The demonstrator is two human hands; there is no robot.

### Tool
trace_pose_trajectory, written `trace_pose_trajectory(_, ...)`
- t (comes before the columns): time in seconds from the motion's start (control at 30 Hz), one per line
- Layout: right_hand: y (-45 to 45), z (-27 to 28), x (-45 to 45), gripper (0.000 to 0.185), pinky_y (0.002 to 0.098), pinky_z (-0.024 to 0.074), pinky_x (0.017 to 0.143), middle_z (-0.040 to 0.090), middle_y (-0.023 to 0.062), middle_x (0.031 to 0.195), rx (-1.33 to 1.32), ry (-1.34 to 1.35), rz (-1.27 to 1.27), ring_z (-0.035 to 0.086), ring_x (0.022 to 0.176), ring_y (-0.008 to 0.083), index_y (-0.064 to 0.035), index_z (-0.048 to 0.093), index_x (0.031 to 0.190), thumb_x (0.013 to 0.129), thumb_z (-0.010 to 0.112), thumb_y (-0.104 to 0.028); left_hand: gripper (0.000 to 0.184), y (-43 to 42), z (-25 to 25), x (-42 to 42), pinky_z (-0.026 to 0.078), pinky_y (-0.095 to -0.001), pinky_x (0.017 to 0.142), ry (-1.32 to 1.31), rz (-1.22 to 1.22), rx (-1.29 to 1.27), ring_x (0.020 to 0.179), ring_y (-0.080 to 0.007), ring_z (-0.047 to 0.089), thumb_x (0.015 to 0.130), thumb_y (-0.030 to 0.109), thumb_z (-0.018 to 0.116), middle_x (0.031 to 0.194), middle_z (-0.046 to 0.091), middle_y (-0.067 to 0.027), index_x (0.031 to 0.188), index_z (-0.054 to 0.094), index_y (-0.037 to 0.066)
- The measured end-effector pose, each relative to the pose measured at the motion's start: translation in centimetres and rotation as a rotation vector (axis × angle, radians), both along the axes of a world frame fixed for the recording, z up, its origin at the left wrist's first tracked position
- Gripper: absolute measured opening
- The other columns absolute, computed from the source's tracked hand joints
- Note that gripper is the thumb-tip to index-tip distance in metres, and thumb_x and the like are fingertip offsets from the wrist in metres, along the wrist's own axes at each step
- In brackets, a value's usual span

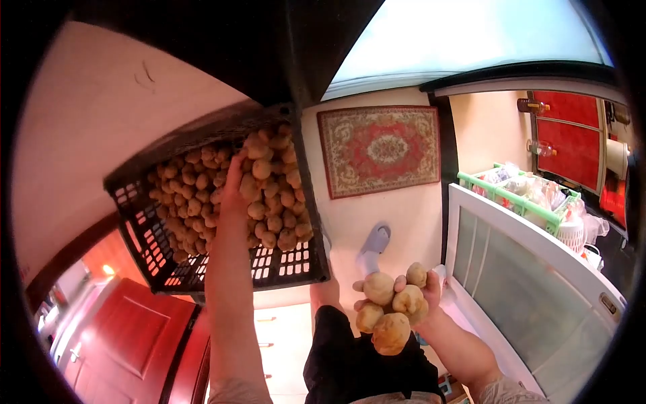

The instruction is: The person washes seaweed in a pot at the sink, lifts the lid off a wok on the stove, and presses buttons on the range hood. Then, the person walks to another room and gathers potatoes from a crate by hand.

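A black plastic crate (pixel 222 277) with slotted walls is raised at the left, with many small round potatoes (pixel 195 192) in it. My left hand (pixel 233 185) reaches down into the crate, its fingers curled against potatoes (pixel 256 146) near the right side and partly covered by them. To the right, outside the crate, my right hand (pixel 431 296) is turned palm up in front of my body. It cradles several potatoes (pixel 392 333) in a pile, with fingertips showing around them.
A patterned red-and-beige rug (pixel 380 151) lies on the pale floor beyond the crate. A lilac slipper (pixel 377 239) is near it. On the right are a white-framed glass door (pixel 515 269) and a green basket (pixel 518 202) of bagged items. A red cabinet (pixel 128 340) stands lower left.
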State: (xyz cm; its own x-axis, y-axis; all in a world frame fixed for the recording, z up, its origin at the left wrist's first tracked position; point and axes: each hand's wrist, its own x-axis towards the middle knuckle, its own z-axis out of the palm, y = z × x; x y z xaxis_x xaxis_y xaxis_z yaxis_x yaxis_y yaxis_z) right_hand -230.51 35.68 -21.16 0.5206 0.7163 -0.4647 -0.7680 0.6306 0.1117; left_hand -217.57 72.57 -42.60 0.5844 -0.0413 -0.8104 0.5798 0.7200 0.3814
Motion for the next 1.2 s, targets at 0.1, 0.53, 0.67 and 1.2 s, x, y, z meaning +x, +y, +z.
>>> trace_pose_trajectory(0.1, 0.8, 0.7, 0.8, 0.067, 0.057, 0.0268, 0.103, 0.024, 0.0273, 0.145, 0.019, -0.025, -0.011, 0.035, 0.125, 0.0517, -0.0176, 0.063, 0.116, 0.084, 0.034, -0.07, 0.068, -1.6, 1.6, 2.8, 0.044, -0.0377, 0.093, 0.089, -0.089, 0.087, 0.112, -0.0258, 0.051, 0.077, 0.041, 0.07, 0.129, 0.05, -0.01, 0.133, 0.045, 0.01)
trace_pose_trajectory(0.53, -0.1, 0.0, 0.4, 0.065, 0.056, 0.0273, 0.103, 0.019, 0.0294, 0.147, 0.017, -0.04, -0.036, 0.034, 0.125, 0.0515, -0.0173, 0.062, 0.118, 0.086, 0.033, -0.067, 0.064, -3.2, 0.0, 6.9, 0.048, -0.0358, 0.089, 0.153, -0.267, 0.246, 0.11, -0.0236, 0.053, 0.073, 0.03, 0.076, 0.126, 0.052, -0.0119, 0.126, 0.05, 0.005)
trace_pose_trajectory(0.67, 0.8, 0.5, 1.1, 0.066, 0.0555, 0.0275, 0.103, 0.019, 0.0287, 0.147, 0.063, -0.059, -0.043, 0.033, 0.126, 0.0508, -0.0174, 0.061, 0.119, 0.086, 0.034, -0.067, 0.063, -2.6, 0.2, 6.2, 0.049, -0.0345, 0.09, 0.088, -0.254, 0.07, 0.112, -0.0229, 0.053, 0.073, 0.03, 0.077, 0.126, 0.052, -0.0121, 0.126, 0.052, 0.006)
trace_pose_trajectory(1.2, 1.5, -0.4, 1.2, 0.07, 0.056, 0.0289, 0.102, 0.021, 0.0275, 0.147, 0.038, -0.063, -0.048, 0.033, 0.126, 0.0504, -0.0161, 0.062, 0.119, 0.085, 0.029, -0.067, 0.053, -0.9, -0.5, 5.8, 0.051, -0.0355, 0.084, 0.042, -0.307, 0.053, 0.111, -0.0218, 0.052, 0.074, 0.027, 0.074, 0.121, 0.055, -0.0059, 0.121, 0.057, 0.014)
